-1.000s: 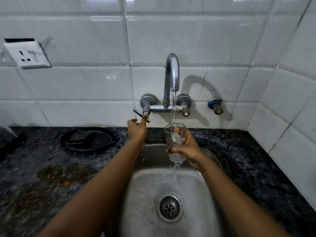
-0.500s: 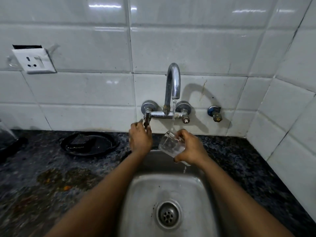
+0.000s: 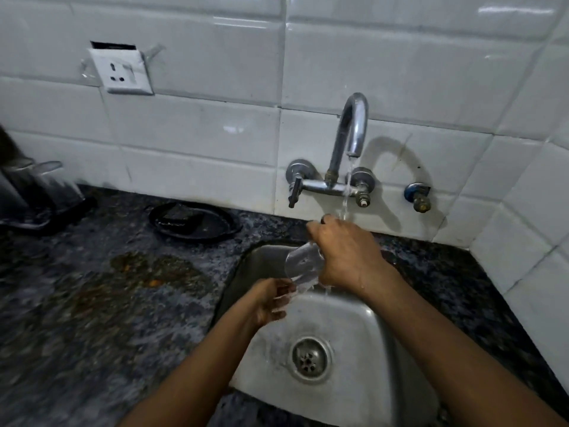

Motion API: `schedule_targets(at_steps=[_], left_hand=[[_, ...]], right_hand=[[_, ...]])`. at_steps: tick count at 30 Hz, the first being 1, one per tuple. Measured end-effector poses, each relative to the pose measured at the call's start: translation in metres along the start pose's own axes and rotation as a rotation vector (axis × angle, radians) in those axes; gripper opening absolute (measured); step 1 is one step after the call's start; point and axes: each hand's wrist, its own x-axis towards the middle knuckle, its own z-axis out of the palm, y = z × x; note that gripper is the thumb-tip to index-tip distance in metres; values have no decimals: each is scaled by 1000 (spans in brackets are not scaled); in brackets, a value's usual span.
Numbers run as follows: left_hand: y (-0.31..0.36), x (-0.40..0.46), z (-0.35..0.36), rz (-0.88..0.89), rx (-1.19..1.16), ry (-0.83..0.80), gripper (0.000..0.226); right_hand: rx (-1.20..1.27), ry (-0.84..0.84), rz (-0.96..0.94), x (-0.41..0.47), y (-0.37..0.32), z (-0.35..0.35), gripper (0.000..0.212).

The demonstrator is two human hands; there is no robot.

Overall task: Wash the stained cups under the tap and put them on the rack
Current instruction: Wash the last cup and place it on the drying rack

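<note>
Far left of the sink (image 3: 366, 315), a dark appliance (image 3: 34, 192) is cut off and blurry. Left hand (image 3: 271, 300), off the tap handle since a moment ago, now sits at the glass cup (image 3: 303, 266) — fingers blur, can't tell its grip. The cup lies tilted over the sink, which end is the mouth unclear. Right hand (image 3: 348, 254) wraps it under the tap (image 3: 351, 134).
</note>
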Motion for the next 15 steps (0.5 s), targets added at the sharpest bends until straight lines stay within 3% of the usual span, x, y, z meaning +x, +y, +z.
schedule_targets(at_steps=[7,15], left_hand=[[18,-30,-102,178,-33,53,27],[29,-75,-307,436,53,448,24]], right_hand=[[224,33,-112,28,-65,-7,60],[487,183,-172,101,-207,-5,67]])
